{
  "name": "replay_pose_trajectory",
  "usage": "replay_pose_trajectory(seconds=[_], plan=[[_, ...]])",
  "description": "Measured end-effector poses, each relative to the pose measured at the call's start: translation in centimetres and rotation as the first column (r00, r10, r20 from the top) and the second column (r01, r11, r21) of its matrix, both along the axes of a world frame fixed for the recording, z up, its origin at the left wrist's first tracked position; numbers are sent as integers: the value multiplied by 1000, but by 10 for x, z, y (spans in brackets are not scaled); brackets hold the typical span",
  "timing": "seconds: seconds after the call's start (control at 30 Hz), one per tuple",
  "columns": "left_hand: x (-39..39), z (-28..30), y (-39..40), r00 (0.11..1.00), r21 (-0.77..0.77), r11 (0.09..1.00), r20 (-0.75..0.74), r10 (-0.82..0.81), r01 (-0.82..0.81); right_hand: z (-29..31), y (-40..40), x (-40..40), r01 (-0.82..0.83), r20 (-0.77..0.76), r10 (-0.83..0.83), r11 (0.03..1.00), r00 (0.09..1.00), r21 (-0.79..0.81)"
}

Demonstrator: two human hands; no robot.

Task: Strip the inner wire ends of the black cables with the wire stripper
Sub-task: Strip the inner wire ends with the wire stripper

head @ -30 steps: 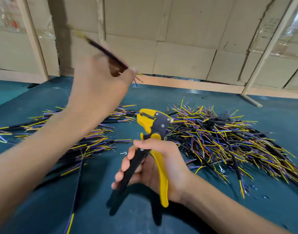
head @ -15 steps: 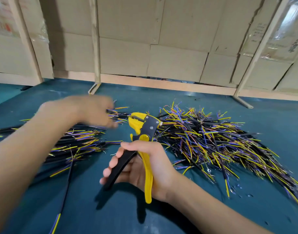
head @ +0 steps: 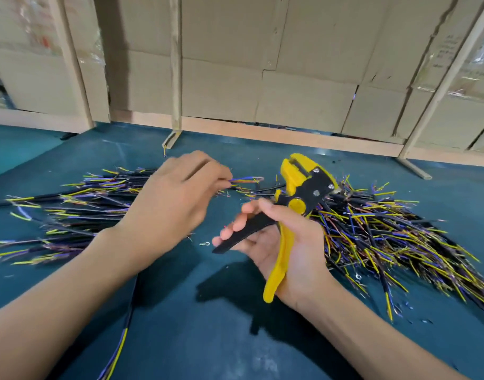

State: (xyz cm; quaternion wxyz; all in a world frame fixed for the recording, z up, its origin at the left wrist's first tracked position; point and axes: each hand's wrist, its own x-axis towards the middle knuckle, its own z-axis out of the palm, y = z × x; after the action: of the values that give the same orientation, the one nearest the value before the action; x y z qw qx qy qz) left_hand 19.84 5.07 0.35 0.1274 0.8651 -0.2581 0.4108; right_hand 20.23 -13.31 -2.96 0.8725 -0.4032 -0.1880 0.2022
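My right hand (head: pixel 287 250) grips the yellow and black wire stripper (head: pixel 301 193) by its handles, jaws pointing up and away. My left hand (head: pixel 177 196) hovers over the left pile of black cables (head: pixel 70 209) and pinches a cable by its end, whose blue and yellow inner wires (head: pixel 246 180) stick out to the right toward the stripper's jaws. The cable's black body is hidden behind the hand. A second, larger pile of black cables (head: pixel 386 237) with yellow, blue and purple wire ends lies to the right of the stripper.
The work surface is a blue-green mat (head: pixel 207 338). One long cable (head: pixel 120 344) runs under my left forearm toward the near edge. Small metal ring terminals (head: pixel 204 244) and insulation scraps lie on the mat. Cardboard panels (head: pixel 262 64) and wooden frame legs (head: pixel 175 127) stand behind.
My left hand dropped from head height, where it held a cable up, down to the left pile and now pinches a cable's wire ends. The stripper has tilted slightly right.
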Motion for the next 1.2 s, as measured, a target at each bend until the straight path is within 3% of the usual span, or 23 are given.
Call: replay_pose_trajectory(seconds=[0.1, 0.23, 0.37, 0.43, 0.5, 0.57, 0.63, 0.8, 1.07, 1.13, 1.2], plan=[[-4, 3, -4, 985, -7, 989, 89, -147, 148, 9, -6, 4, 223, 124, -214, 973, 969, -63], [-5, -1, -9, 964, -61, 963, -38, -263, 261, 16, -11, 7, 352, 219, -324, 930, 920, -103], [-7, -6, -14, 934, -285, 923, -171, -313, 257, 17, -14, 9, 449, 258, -405, 883, 877, -139], [-8, -8, -21, 881, -538, 817, -261, -394, 206, 15, -15, 10, 451, 256, -406, 879, 877, -153], [-7, -9, -28, 777, -788, 601, -291, -558, 136, 14, -14, 10, 444, 258, -397, 881, 881, -163], [-6, -9, -33, 684, -916, 396, -246, -687, 69, 15, -13, 9, 437, 266, -386, 883, 883, -170], [-5, -6, -34, 628, -958, 284, -203, -752, 30, 16, -12, 8, 427, 267, -375, 888, 888, -173], [-4, -2, -30, 658, -957, 291, -224, -719, -8, 15, -10, 6, 451, 268, -397, 874, 878, -184], [-5, -2, -34, 520, -981, 81, -162, -839, -175, 12, -7, 4, 459, 378, -354, 857, 855, -236], [-5, -4, -35, 563, -982, 100, -175, -808, -162, 10, -6, 3, 438, 379, -329, 863, 865, -250], [-5, -4, -33, 669, -983, 145, -181, -721, -111, 9, -7, 3, 392, 335, -298, 881, 894, -263]])
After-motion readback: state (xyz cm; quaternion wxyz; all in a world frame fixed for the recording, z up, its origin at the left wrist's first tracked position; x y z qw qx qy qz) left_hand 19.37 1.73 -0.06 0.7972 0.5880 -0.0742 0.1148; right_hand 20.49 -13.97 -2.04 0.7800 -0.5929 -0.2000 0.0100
